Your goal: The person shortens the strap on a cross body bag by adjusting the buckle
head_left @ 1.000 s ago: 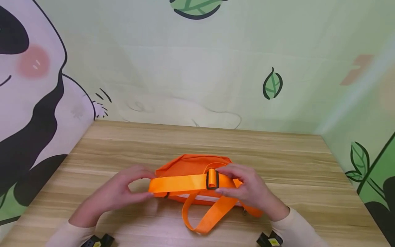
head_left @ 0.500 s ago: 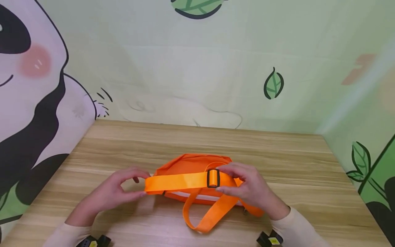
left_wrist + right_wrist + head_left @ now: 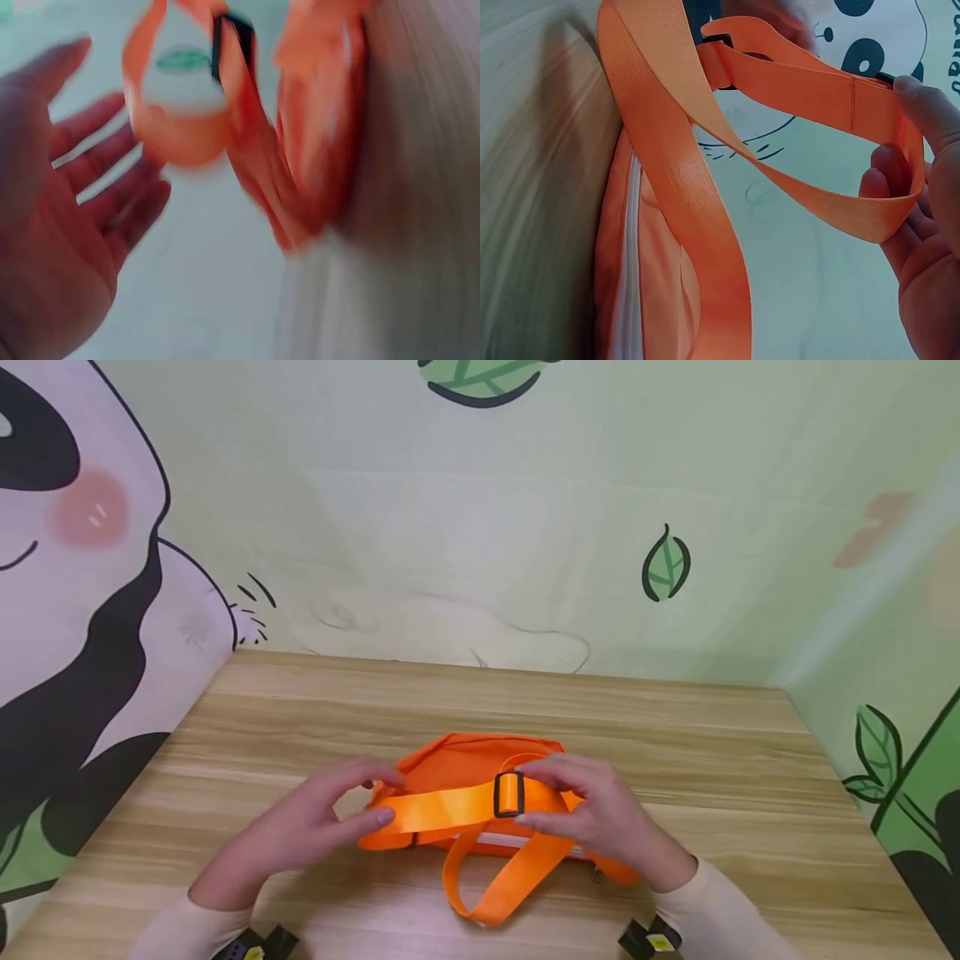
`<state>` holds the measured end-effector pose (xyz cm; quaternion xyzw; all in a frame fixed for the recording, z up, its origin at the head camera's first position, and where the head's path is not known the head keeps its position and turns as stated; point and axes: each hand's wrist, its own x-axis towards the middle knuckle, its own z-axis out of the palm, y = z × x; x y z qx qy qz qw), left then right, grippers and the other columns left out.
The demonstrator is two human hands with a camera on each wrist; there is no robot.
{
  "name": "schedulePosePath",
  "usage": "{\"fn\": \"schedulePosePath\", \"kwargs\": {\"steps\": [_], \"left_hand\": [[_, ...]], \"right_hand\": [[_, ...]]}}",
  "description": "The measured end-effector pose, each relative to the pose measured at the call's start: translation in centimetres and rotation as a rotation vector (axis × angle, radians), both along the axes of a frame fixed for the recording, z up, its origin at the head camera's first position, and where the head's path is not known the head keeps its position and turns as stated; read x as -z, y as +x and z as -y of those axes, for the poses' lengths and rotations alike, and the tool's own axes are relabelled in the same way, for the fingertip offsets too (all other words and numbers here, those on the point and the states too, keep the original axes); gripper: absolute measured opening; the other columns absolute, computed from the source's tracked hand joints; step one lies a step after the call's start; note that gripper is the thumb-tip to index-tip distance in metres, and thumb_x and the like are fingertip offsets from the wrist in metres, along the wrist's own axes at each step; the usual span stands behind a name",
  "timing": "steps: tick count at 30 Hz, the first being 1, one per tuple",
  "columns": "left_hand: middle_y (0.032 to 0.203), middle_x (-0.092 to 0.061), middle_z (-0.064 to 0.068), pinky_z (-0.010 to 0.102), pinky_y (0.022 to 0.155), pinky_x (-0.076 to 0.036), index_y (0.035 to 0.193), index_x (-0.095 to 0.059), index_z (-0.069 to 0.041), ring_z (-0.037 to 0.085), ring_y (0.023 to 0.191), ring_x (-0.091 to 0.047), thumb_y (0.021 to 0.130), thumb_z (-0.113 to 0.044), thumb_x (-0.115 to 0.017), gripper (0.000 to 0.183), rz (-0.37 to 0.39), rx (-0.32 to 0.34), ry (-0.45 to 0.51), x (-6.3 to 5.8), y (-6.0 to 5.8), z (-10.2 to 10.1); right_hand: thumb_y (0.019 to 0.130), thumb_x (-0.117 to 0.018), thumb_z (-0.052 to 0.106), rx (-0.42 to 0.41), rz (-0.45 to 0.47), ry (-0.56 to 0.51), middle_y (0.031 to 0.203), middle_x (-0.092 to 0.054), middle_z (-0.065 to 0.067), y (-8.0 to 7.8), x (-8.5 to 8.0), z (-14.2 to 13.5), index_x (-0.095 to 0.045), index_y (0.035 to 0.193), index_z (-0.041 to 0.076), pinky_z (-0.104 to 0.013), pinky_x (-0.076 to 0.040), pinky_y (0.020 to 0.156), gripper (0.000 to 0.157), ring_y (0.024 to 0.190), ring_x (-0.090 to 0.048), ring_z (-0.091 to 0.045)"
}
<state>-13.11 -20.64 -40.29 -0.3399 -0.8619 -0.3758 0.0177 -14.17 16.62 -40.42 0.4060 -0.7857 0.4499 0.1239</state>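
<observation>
Left hand (image 3: 315,814) has shifted toward three o'clock, leaving the strap (image 3: 442,807) span shorter and slacker for work at the buckle (image 3: 497,797).
Its fingers look spread and relaxed, showing no grip; the right hand (image 3: 592,806) pinches strap beside the buckle. The orange bag (image 3: 465,764) lies on the table (image 3: 315,702), toward twelve; toward six, a loose loop (image 3: 525,877) partly obstructs the zipper (image 3: 501,840).

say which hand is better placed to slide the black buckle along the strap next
Probably the right hand: it holds the orange strap right beside the black buckle, while the left hand is farther along the strap, away from the buckle.
</observation>
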Motion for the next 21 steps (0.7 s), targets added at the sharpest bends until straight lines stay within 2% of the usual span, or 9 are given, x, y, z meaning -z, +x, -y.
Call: {"fn": "schedulePosePath", "kwargs": {"steps": [4, 6, 12, 16, 21], "left_hand": [[0.126, -0.075, -0.003, 0.047, 0.104, -0.057, 0.131, -0.069, -0.018, 0.02, 0.118, -0.069, 0.102, -0.029, -0.077, 0.032, -0.071, -0.028, -0.071, -1.1, 0.6, -3.4], [0.128, -0.074, -0.004, 0.049, 0.105, -0.057, 0.133, -0.068, -0.017, 0.019, 0.119, -0.069, 0.101, -0.034, -0.078, 0.038, -0.075, -0.025, -0.101, -1.5, 0.8, -5.0], [0.136, -0.071, -0.004, 0.045, 0.108, -0.057, 0.141, -0.065, -0.018, 0.016, 0.123, -0.067, 0.098, -0.047, -0.079, 0.053, 0.033, -0.019, -0.099, -1.5, 0.7, -8.3], [0.137, -0.071, -0.005, 0.045, 0.11, -0.056, 0.142, -0.066, -0.017, 0.015, 0.125, -0.067, 0.098, -0.046, -0.08, 0.054, 0.112, -0.016, -0.036, -0.9, 0.4, -9.0], [0.13, -0.075, -0.004, 0.04, 0.108, -0.058, 0.137, -0.068, -0.016, 0.014, 0.119, -0.069, 0.097, -0.034, -0.083, 0.047, 0.195, -0.019, 0.073, -0.3, 0.2, -9.3]], "right_hand": [[0.075, -0.095, -0.001, -0.012, 0.006, -0.003, 0.104, -0.08, -0.01, -0.1, -0.2, 0.4, -0.077, 0.12, 0.002, -0.023, -0.061, 0.078, 0.049, 0.084, -0.065, -0.011], [0.075, -0.095, -0.002, -0.027, 0.006, -0.017, 0.103, -0.079, -0.011, -0.2, -0.2, 0.6, -0.077, 0.12, 0.002, -0.023, -0.061, 0.077, 0.049, 0.084, -0.066, -0.012], [0.076, -0.094, -0.005, -0.061, 0.001, -0.049, 0.104, -0.079, -0.013, -0.5, -0.1, 1.0, -0.076, 0.121, 0.0, -0.023, -0.063, 0.079, 0.049, 0.085, -0.069, -0.014], [0.076, -0.094, -0.004, -0.067, -0.005, -0.051, 0.105, -0.079, -0.014, -0.4, -0.2, 1.0, -0.075, 0.121, -0.001, -0.023, -0.063, 0.079, 0.049, 0.085, -0.07, -0.016], [0.077, -0.094, -0.003, -0.053, 0.005, -0.033, 0.105, -0.08, -0.012, -0.4, -0.2, 1.0, -0.076, 0.122, 0.0, -0.025, -0.063, 0.079, 0.049, 0.086, -0.069, -0.014]]}}
